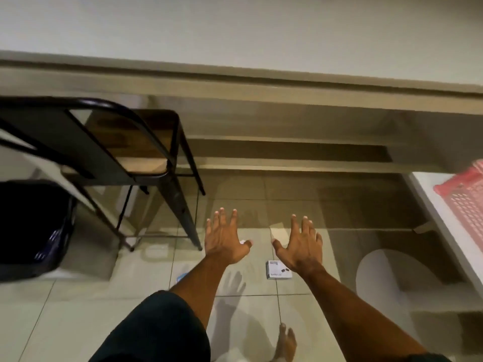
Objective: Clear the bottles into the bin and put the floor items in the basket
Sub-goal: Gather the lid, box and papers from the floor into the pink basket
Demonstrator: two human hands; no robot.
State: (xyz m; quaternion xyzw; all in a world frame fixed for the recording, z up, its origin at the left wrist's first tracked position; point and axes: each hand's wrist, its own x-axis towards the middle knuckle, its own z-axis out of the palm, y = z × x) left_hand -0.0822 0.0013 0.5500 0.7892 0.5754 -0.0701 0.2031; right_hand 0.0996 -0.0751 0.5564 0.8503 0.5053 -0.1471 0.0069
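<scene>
Pale glossy floor tiles [86, 309] fill the lower view, reflecting both arms. Left hand [224, 237] and right hand [300, 245] reach forward and down, palms toward the floor, fingers spread and straight; neither holds anything. Hands near each other, thumbs pointing inward, not touching.

Small white box [277, 270] with dark print lies flat on the floor just under the right wrist, partly hidden by it. A bit of something white shows at the left thumb; cannot tell what it is. Light blue scrap [182, 276] peeks out from behind the left forearm; too little shows to name it.

Black metal chair [146, 152] with wooden seat stands at left, legs on the tiles. Dark bin [34, 226] sits at the far left edge, just beside the chair's frame. Pink slatted basket [467, 194] rests on a white surface [439, 218] at the far right, well apart from the box. Round white stool top [386, 273] sits right of the right forearm. 1 bare foot [286, 340] shows at the bottom
</scene>
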